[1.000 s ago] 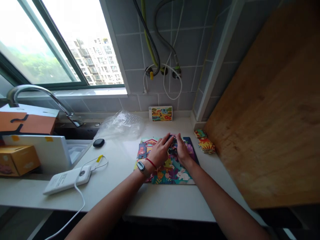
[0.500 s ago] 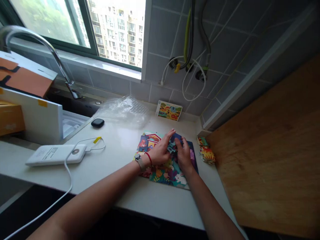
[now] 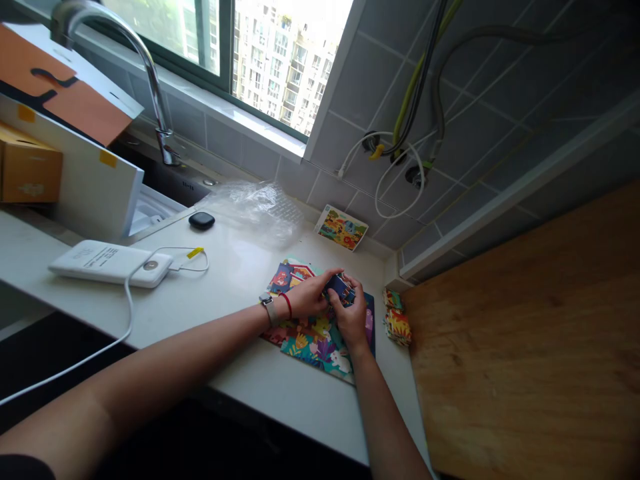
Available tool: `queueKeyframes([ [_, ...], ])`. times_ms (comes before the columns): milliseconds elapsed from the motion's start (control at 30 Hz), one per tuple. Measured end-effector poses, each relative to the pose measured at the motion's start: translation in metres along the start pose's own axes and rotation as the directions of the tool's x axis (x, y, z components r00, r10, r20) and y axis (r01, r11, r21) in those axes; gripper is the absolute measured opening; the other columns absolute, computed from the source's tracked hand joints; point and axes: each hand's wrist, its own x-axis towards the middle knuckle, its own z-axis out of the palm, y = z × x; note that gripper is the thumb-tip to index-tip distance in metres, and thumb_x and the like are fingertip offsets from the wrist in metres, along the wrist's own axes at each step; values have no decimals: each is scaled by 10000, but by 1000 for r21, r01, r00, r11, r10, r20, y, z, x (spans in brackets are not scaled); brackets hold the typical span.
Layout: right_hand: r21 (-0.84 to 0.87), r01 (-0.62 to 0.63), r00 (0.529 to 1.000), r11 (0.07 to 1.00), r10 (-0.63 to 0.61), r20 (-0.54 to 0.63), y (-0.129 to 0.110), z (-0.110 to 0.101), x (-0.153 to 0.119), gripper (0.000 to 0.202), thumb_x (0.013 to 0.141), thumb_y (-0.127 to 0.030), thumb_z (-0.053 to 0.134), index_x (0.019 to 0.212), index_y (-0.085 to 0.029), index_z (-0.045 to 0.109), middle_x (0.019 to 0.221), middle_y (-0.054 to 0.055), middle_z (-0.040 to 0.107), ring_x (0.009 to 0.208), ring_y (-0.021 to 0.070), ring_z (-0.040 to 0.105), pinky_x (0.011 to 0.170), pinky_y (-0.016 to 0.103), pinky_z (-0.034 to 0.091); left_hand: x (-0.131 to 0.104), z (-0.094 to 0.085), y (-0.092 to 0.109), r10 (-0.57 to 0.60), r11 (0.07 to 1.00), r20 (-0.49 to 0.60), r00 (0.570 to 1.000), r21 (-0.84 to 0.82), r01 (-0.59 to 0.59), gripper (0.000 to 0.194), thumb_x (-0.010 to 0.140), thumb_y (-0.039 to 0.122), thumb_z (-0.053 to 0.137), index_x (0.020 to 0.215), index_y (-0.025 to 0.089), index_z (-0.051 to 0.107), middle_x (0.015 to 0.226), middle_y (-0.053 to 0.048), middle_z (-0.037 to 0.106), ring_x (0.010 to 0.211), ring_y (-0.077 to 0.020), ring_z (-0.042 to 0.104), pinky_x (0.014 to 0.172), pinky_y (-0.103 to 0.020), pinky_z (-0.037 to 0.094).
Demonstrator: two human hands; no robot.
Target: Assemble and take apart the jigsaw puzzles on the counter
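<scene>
The left hand [image 3: 309,297] and right hand [image 3: 353,321] pinch dark-blue, flat, cardboard-like pieces [image 3: 339,285] between their fingers, over the far right part of a multicoloured, flat jigsaw picture [image 3: 313,341]. Presumably light, stiff, apt to slide apart; best gripped by opposite edges.

Left hand [image 3: 309,297], right hand [image 3: 353,319] — close together, both curled.

Head-worn view (tilted), forward and down over counter [image 3: 230,283]
</scene>
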Motion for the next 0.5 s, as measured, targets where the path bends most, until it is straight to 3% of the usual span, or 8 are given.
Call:
queueKeyframes([
  [167,-87,53,998,995,-49,47,5,1,0,456,805,-384,739,1203,-200,615,1174,97,686,1096,258,651,1002,428,513,2,-5,-7,-42,999,82,996,33,39,981,718,75,646,1592,177,213,1276,-162,650,1141,-302,654,959,-424,526],
  [300,-160,89,992,983,-74,100,10,2,0,507,791,-350,748,1252,-207,592,1215,107,668,1145,272,632,1038,445,488,5,-19,-9,-38,982,219,975,-171,76,1196,645,179,824,1622,195,135,1359,-181,612,1177,-316,650,994,-430,520],
  [400,-159,62,990,985,-41,133,14,3,-1,617,741,-338,780,1306,-221,560,1228,103,670,1140,280,638,1014,439,507,7,-22,-9,-91,922,185,979,-357,153,1117,683,294,859,1598,216,224,1411,-188,584,1246,-313,620,1047,-459,495],
  [500,-174,15,987,985,14,162,17,4,-2,678,712,-316,783,1339,-225,540,1210,98,673,1093,277,659,965,424,539,8,-14,-10,-159,853,117,980,-484,196,1016,715,290,848,1562,230,289,1368,-178,617,1242,-298,629,1049,-479,496],
])
